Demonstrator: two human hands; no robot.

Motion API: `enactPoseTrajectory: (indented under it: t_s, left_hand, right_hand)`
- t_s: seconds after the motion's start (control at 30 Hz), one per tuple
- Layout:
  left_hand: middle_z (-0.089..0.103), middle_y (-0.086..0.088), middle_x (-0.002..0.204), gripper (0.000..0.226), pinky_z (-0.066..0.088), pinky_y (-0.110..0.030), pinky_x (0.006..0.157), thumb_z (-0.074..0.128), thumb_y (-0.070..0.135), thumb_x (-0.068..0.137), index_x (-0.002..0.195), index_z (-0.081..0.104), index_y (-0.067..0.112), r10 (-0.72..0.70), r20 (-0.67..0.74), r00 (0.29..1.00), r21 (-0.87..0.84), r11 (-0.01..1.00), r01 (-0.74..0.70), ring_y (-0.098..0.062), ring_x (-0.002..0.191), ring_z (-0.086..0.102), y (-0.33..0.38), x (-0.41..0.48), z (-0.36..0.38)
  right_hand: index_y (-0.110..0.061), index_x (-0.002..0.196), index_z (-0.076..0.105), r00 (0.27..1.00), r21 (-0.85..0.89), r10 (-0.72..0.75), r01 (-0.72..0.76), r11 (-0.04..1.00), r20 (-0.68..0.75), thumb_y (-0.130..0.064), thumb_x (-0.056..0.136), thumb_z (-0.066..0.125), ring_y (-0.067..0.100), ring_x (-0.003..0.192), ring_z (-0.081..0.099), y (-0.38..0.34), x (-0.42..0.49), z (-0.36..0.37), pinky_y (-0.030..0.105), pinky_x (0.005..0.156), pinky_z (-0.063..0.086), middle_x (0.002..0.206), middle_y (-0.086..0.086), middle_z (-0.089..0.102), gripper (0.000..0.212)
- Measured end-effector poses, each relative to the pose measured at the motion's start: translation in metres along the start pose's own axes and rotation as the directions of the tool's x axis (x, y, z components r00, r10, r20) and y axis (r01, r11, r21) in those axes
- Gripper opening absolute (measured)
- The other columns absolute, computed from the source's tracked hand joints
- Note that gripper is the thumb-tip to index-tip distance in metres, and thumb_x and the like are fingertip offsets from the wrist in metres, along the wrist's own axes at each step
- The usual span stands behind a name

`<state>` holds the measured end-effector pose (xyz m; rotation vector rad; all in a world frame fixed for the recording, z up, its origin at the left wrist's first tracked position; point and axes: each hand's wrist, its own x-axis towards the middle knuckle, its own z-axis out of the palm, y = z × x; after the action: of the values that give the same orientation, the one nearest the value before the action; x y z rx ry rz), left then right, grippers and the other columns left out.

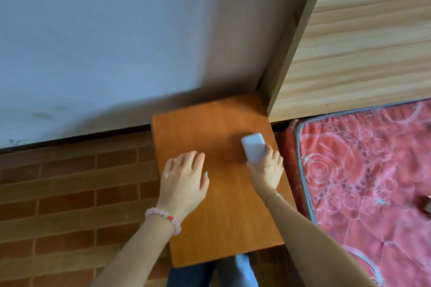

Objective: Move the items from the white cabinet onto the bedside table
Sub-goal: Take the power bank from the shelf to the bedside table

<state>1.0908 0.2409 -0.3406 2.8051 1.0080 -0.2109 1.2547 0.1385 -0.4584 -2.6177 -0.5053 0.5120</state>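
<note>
From the head view we see our right hand [265, 170] with its grip closed around a white block [253, 148], holding it at the far right of the orange tabletop [224, 212]; we cannot tell whether it touches the wood. Our left hand [184, 182] hovers open and empty, fingers spread, over the left side. A red mattress [368, 182] lies just right.

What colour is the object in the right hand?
White: the small rounded block held by the right hand, seen in the head view.
</note>
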Motion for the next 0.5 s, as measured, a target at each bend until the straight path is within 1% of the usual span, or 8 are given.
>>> enactPoseTrajectory:
  t_s: [0.1,0.2,0.27,0.4,0.47,0.5]
  left_hand:
    - [0.066,-0.008,0.110,0.044,0.053,-0.043,0.083,0.071,0.030,0.075,0.114,0.065,0.011,-0.014,0.015,1.000,0.000,1.000,0.014,-0.026,0.101,0.064,0.003,-0.002,0.001]
    - [0.067,-0.008,0.108,0.044,0.054,-0.042,0.081,0.072,0.031,0.074,0.112,0.066,0.011,-0.005,0.010,1.000,0.014,1.000,0.005,-0.026,0.099,0.065,0.007,-0.004,0.002]
    - [0.068,-0.008,0.107,0.044,0.054,-0.042,0.081,0.072,0.032,0.073,0.111,0.067,0.012,0.000,0.008,1.000,0.020,1.000,0.000,-0.026,0.098,0.066,0.009,-0.005,0.000]
    - [0.067,-0.009,0.109,0.044,0.053,-0.043,0.082,0.070,0.032,0.074,0.112,0.066,0.011,0.018,-0.016,1.000,0.019,1.000,-0.018,-0.026,0.099,0.065,0.015,-0.006,-0.011]
    - [0.067,-0.009,0.110,0.044,0.052,-0.044,0.083,0.070,0.032,0.075,0.113,0.065,0.010,0.032,-0.033,0.999,0.026,0.999,-0.032,-0.027,0.100,0.064,0.018,-0.005,-0.023]
    - [0.066,-0.010,0.110,0.045,0.052,-0.045,0.084,0.070,0.032,0.075,0.113,0.065,0.010,0.038,-0.041,0.998,0.030,0.999,-0.037,-0.027,0.100,0.064,0.020,-0.005,-0.030]
  right_hand:
    - [-0.005,0.119,0.048,1.000,-0.029,-0.001,0.001,1.000,0.010,-0.020,0.062,0.075,0.035,0.101,0.049,0.005,0.000,0.002,0.043,0.078,0.040,0.105,0.014,0.054,0.065]
    - [-0.005,0.120,0.047,0.999,-0.091,-0.019,0.022,0.996,0.040,-0.026,0.058,0.084,0.035,0.101,0.049,0.008,0.000,0.003,0.045,0.080,0.041,0.107,0.016,0.053,0.075]
    - [-0.005,0.121,0.046,0.998,-0.108,-0.013,0.019,0.994,0.057,-0.031,0.058,0.085,0.035,0.102,0.048,0.007,-0.001,0.001,0.046,0.079,0.042,0.109,0.017,0.052,0.079]
    - [-0.007,0.128,0.042,0.995,-0.099,-0.023,0.033,0.995,0.101,-0.045,0.067,0.076,0.034,0.112,0.043,0.000,-0.007,-0.017,0.046,0.086,0.041,0.123,0.015,0.047,0.079]
    - [-0.006,0.130,0.042,0.994,-0.071,-0.084,0.089,0.993,0.073,-0.045,0.074,0.070,0.033,0.118,0.041,-0.008,-0.010,-0.036,0.046,0.089,0.040,0.129,0.014,0.046,0.074]
    - [-0.005,0.129,0.044,0.990,-0.055,-0.133,0.135,0.989,0.037,-0.043,0.077,0.068,0.034,0.119,0.042,-0.012,-0.013,-0.048,0.046,0.089,0.041,0.128,0.014,0.048,0.069]
